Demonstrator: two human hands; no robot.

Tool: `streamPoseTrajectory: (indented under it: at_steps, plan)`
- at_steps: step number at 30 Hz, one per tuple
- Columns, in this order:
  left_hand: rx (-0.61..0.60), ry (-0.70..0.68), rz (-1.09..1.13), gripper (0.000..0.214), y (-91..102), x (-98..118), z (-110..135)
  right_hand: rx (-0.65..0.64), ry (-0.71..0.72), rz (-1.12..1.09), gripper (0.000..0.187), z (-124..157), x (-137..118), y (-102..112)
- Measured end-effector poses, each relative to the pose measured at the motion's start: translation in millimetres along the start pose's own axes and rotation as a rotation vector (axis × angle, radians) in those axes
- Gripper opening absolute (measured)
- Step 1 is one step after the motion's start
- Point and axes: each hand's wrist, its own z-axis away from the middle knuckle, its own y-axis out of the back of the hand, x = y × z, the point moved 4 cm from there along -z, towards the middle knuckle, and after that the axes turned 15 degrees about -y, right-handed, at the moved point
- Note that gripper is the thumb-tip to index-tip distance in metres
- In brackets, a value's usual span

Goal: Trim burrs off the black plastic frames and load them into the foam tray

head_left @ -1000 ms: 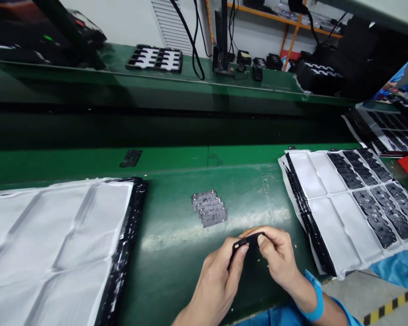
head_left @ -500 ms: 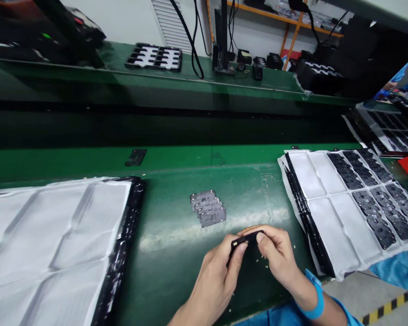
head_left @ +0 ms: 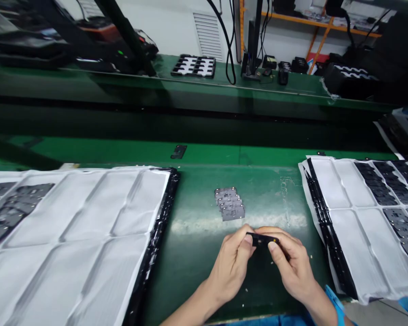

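Between my two hands is a small flat black plastic part (head_left: 261,240), held low over the green bench. My left hand (head_left: 231,260) pinches its left end between thumb and fingers. At the right end, my right hand (head_left: 290,259) grips it with the thumb in front and the fingers behind. A fanned stack of thin dark grey parts (head_left: 230,203) lies on the bench just beyond my hands. One more loose black part (head_left: 178,152) rests farther back, on the brighter green strip.
A white-lined tray (head_left: 88,213) on the left holds dark parts at its far left. Another white-lined tray stack (head_left: 353,226) stands right, with rows of dark parts. A black-and-white tray (head_left: 194,66), cables (head_left: 229,50) and a monitor stand (head_left: 251,68) occupy the back shelf. Tiny pale crumbs dot the bench.
The view has swung left, so more of the left tray shows. The black part in my hands has turned, from slanting up to the right to nearly level. Both hands keep hold of it.
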Motion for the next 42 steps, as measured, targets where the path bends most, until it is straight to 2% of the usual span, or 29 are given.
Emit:
streamPoseTrajectory:
  at_steps: [11, 19, 24, 28, 31, 33, 34, 37, 39, 42]
  plan:
    - [-0.031, -0.033, 0.0, 0.033, -3.6, -9, 1, 0.0, -0.02, -0.009, 0.03, 0, 3, 0]
    - [-0.206, -0.013, 0.039, 0.022, 2.9, 2, 0, 0.042, -0.148, -0.114, 0.029, 1, 8, 4]
    - [-0.183, 0.032, 0.013, 0.034, 2.2, -1, -3, 0.033, -0.174, -0.134, 0.029, 3, 10, 5]
    - [-0.182, -0.001, -0.031, 0.021, 1.5, 6, -8, 0.038, -0.156, -0.128, 0.028, 5, 8, 5]
    - [-0.267, 0.014, 0.01, 0.019, 4.8, 10, -6, 0.05, -0.178, -0.142, 0.028, 6, 9, 6]
    - [-0.306, 0.019, 0.038, 0.02, 8.4, 8, -3, 0.101, -0.199, -0.148, 0.028, 7, 12, 9]
    - [-0.284, 0.006, 0.001, 0.022, 11.6, 6, -2, 0.145, -0.195, -0.134, 0.028, 7, 13, 12]
    - [-0.13, -0.119, -0.311, 0.027, 22.1, 1, -3, 0.291, -0.108, -0.04, 0.027, 8, 12, 21]
    - [-0.109, -0.223, -0.465, 0.03, 21.9, 3, -5, 0.347, -0.044, 0.02, 0.027, 8, 9, 25]
    - [-0.141, -0.242, -0.36, 0.019, 16.3, 10, -10, 0.354, 0.018, 0.083, 0.029, 9, 5, 25]
